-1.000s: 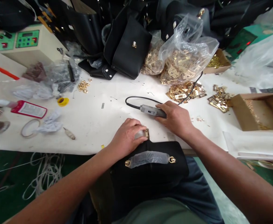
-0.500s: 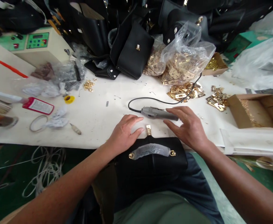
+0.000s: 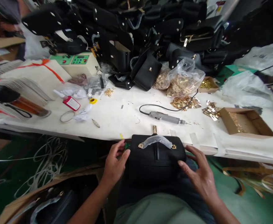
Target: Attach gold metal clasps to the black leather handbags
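Note:
A black handbag point(image 3: 146, 158) sits upright on my lap against the table edge. Its handle point(image 3: 158, 140) is wrapped in clear plastic between gold rings. From its top a strap with a gold metal plate point(image 3: 154, 129) reaches onto the table. At the bag's left side is my left hand point(image 3: 114, 163), fingers bent and thumb apart, the thumb tip close to the edge. My right hand point(image 3: 202, 175) is at the right side with spread fingers, its thumb over the bag's front; firm contact cannot be made out. A grey electric screwdriver point(image 3: 164, 117) lies beyond the bag.
Gold plates point(image 3: 185, 102) lie piled by a plastic bag of hardware point(image 3: 183, 79). A cardboard box point(image 3: 248, 123) stands right. Left are a red bottle point(image 3: 71, 103), yellow tape point(image 3: 93, 100) and a control box point(image 3: 80, 62). Black bags point(image 3: 148, 68) fill the back. An open carton point(image 3: 17, 207) stands lower left.
Both hands have drawn back from the table and the screwdriver to the two sides of the handbag. The screwdriver's tip now shows. The view has tilted up and shifted left.

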Action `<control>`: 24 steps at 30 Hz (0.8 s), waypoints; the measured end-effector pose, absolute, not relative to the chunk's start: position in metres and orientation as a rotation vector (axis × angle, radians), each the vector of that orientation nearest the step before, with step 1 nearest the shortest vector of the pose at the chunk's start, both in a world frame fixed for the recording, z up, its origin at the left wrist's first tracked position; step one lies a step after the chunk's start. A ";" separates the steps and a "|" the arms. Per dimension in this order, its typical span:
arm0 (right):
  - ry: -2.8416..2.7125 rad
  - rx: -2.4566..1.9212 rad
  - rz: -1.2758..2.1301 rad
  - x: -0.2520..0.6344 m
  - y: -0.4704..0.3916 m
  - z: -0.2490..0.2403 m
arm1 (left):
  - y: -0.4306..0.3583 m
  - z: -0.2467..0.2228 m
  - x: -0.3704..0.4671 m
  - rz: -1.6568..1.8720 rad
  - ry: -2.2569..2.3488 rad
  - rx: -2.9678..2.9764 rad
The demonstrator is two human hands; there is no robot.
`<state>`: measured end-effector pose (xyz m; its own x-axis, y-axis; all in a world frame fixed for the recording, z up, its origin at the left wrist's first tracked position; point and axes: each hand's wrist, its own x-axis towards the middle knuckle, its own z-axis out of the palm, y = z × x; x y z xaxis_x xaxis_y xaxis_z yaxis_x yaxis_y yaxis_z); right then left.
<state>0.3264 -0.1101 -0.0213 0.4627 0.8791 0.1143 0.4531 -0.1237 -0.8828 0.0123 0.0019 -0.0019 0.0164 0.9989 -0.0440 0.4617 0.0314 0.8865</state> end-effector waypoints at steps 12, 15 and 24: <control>-1.026 -1.896 1.055 0.309 -0.117 -0.035 | -0.041 -0.028 0.027 0.715 1.492 1.280; -1.050 -1.904 1.090 0.310 -0.115 -0.031 | -0.040 -0.023 0.027 0.743 1.471 1.274; -1.058 -1.806 1.115 0.300 -0.112 -0.016 | -0.027 0.004 0.014 0.708 1.486 1.276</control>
